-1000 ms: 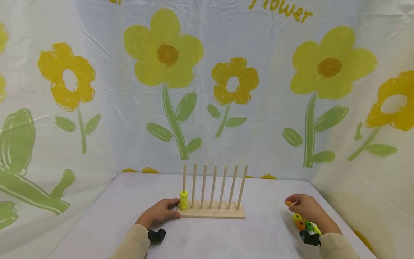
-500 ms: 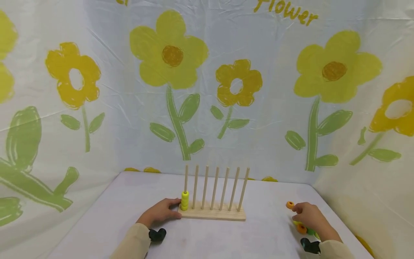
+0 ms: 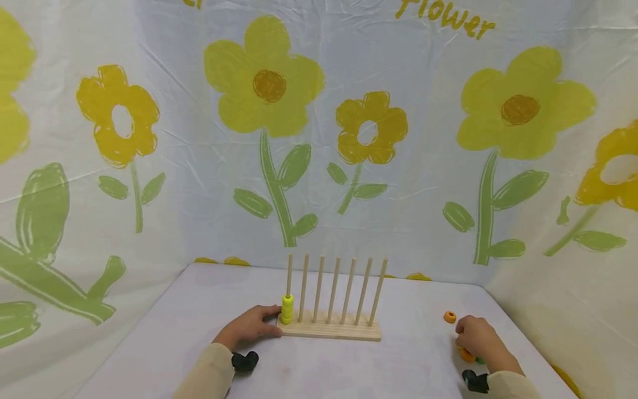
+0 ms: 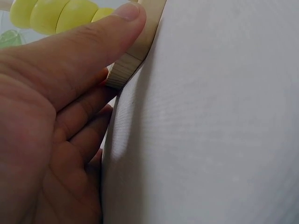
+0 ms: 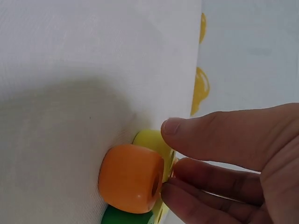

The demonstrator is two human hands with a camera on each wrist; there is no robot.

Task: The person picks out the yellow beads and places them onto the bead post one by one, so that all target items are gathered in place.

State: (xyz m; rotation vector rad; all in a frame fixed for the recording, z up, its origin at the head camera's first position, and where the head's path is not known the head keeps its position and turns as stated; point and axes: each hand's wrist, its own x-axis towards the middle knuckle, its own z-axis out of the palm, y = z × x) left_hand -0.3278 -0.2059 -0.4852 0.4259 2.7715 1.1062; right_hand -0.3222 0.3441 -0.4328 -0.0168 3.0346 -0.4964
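Observation:
A wooden peg stand (image 3: 335, 328) has a row of upright pegs, with several yellow beads (image 3: 287, 308) stacked on its leftmost peg. My left hand (image 3: 253, 326) grips the left end of the base; in the left wrist view the thumb lies over the top edge and the fingers are against the end. On the right, my right hand (image 3: 477, 339) is low over a small bead pile. Its thumb and fingertips are right at a yellow bead (image 5: 152, 139), beside an orange bead (image 5: 128, 178) and a green bead (image 5: 126, 216). Part of the pile is hidden by the hand.
A separate orange bead (image 3: 450, 317) lies on the white table (image 3: 379, 368), just beyond the right hand. A flower-printed cloth (image 3: 418, 233) hangs behind the table and along its sides.
The right hand has let go of an orange bead, leaving it on the table, and moved slightly back over the pile. The left hand stays on the stand; the head view has shifted slightly.

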